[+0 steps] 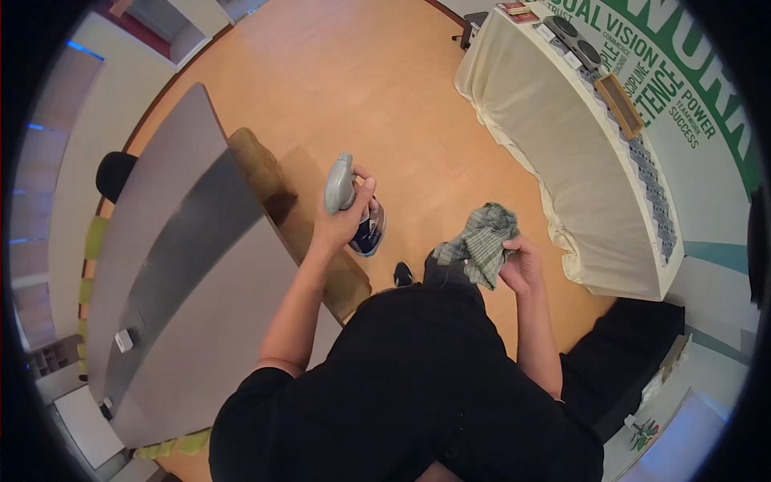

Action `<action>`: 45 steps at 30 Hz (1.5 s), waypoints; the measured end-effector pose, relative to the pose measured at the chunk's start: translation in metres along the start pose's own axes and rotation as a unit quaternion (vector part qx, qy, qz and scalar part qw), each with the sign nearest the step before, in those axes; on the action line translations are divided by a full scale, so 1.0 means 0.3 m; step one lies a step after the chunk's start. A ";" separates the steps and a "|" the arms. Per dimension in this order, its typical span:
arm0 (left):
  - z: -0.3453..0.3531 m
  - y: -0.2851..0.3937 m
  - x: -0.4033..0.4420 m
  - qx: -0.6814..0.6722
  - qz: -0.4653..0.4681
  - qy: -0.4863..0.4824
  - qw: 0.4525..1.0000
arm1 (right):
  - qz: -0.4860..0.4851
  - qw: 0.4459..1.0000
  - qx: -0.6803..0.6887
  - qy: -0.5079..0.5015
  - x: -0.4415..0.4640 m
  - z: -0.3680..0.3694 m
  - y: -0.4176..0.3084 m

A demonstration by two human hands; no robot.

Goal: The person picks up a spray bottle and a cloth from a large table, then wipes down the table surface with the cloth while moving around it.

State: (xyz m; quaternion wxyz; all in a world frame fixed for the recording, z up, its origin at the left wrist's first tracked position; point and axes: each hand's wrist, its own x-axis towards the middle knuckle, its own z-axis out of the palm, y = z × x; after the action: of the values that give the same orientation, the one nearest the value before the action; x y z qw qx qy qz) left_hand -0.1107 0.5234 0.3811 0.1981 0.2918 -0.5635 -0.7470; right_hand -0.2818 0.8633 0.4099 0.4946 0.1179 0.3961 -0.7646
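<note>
My left hand (pixel 351 215) is wrapped round the neck of a spray bottle (pixel 340 186) with a grey trigger head. Below my fingers, the bottle's clear body with a dark label shows in part. In my right hand (pixel 524 265) a green-grey checked cloth (pixel 487 241) hangs bunched, pinched between thumb and fingers. Both hands are held up in front of my body, well apart from each other, with the floor below them.
To the left stands a large grey table (pixel 193 321) with a darker curved band and a small white box (pixel 123 341) on it. At the right, a table with a cream cloth (pixel 554 136) carries a wooden tray (pixel 619 105) and a dark double hotplate (pixel 572 42). Orange-brown floor (pixel 361 80) runs between them.
</note>
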 end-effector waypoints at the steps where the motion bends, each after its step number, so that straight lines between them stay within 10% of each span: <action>1: -0.011 -0.002 0.068 0.007 0.010 0.004 1.000 | -0.020 0.999 -0.032 0.013 0.058 0.027 -0.028; 11: -0.174 -0.031 0.718 0.049 0.003 0.142 0.989 | 0.079 0.972 -0.181 0.127 0.953 0.190 -0.338; 25: -0.523 0.022 1.566 0.005 -0.012 0.427 0.904 | 0.188 0.918 -0.299 -0.182 2.340 1.041 -0.593; 45: -1.017 0.335 3.834 0.055 0.097 0.216 0.970 | 0.027 0.965 -0.261 0.012 4.012 1.477 -1.008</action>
State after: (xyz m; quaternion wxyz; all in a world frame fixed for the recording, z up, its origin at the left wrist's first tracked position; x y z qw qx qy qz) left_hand -0.7771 -0.4457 0.1731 0.3705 0.4003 -0.5733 -0.6115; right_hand -1.0265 -0.1950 0.1610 0.5238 0.0049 0.5845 -0.6197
